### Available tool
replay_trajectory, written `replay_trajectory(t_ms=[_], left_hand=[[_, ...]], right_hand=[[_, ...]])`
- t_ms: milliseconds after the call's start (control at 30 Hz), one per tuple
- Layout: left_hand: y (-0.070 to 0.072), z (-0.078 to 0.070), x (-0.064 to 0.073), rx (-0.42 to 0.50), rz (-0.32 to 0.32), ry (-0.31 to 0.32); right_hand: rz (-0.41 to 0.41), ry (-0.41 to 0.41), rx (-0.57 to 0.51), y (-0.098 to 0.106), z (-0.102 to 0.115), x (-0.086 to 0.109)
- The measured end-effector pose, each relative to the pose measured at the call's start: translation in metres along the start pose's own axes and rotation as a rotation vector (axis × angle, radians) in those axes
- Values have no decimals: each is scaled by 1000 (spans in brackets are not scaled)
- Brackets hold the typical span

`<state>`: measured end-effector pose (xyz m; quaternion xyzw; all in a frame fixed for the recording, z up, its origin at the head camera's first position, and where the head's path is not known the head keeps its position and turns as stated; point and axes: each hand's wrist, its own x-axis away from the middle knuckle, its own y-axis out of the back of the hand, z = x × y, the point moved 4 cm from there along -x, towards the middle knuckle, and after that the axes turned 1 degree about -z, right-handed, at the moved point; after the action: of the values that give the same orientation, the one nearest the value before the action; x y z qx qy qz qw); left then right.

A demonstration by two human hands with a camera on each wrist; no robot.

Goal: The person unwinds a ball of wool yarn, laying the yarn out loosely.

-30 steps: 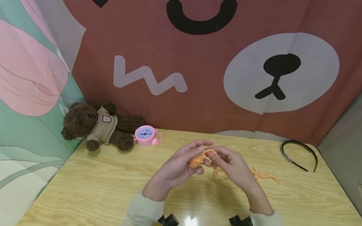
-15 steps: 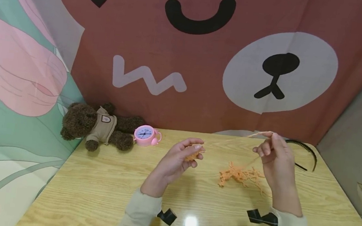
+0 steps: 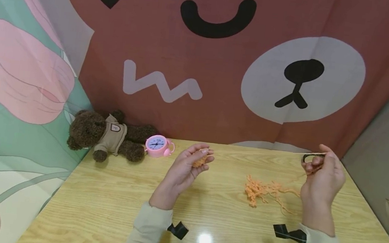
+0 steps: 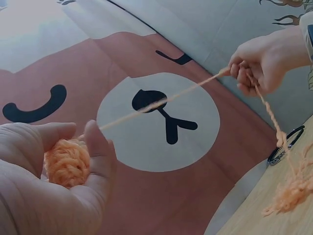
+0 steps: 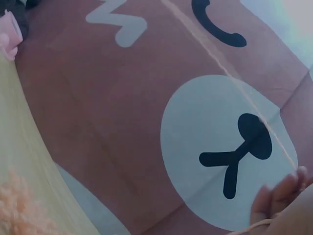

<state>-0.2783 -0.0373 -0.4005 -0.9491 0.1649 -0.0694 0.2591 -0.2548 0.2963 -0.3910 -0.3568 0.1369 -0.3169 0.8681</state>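
A small orange ball of yarn (image 4: 68, 163) sits in my left hand (image 3: 184, 167), gripped between thumb and curled fingers. From it a strand of yarn (image 4: 161, 104) runs taut across to my right hand (image 3: 324, 179), which pinches it off to the right, raised over the table. Below that hand the strand hangs down toward a loose, tangled heap of orange yarn (image 3: 256, 190) on the table. In the right wrist view only a few fingers (image 5: 279, 198) of the right hand show, at the lower right corner.
A brown teddy bear (image 3: 88, 131) in a beige shirt lies at the back left of the wooden table (image 3: 101, 214), with a pink alarm clock (image 3: 156, 145) by its feet. Behind my right hand is a black headband (image 3: 305, 158), partly hidden. A printed bear curtain (image 3: 220, 69) hangs behind.
My right hand has moved away to the right from beside the left hand, drawing the strand out straight. The left hand shifts slightly left, still holding the ball. The tangled heap has come into full view.
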Motion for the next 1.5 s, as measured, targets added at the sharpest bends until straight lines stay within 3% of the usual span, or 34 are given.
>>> replay_trajectory(t_ms=[100, 200, 267, 333, 433, 533, 600, 667, 833, 967, 1300, 1500], left_hand=[[-2, 2, 1, 16, 38, 15], [-5, 3, 3, 8, 80, 17], [-8, 4, 4, -3, 103, 14], [-12, 5, 6, -22, 126, 14], [-17, 7, 8, -52, 162, 28], [-19, 7, 10, -83, 166, 30], [-18, 6, 11, -100, 150, 24], [-17, 5, 12, -115, 120, 9], [-11, 0, 11, -115, 32, -17], [-8, -1, 6, -71, -8, -17], [5, -4, -2, 40, -136, -73], [8, -4, -2, 62, -163, -67]], right_hand=[[26, -48, 229, -1, -6, 1], [103, -64, 493, -7, -15, 7], [207, -37, 663, -15, -25, 14], [374, 8, 784, -26, -37, 25], [686, 69, 885, -46, -60, 50], [970, 27, 890, -61, -84, 78], [1073, -27, 895, -67, -95, 93], [1113, -82, 898, -71, -102, 102], [1024, -146, 867, -68, -92, 96], [908, -125, 721, -59, -68, 78], [344, -34, 127, -29, -10, 29], [138, 54, -62, -11, 6, 13]])
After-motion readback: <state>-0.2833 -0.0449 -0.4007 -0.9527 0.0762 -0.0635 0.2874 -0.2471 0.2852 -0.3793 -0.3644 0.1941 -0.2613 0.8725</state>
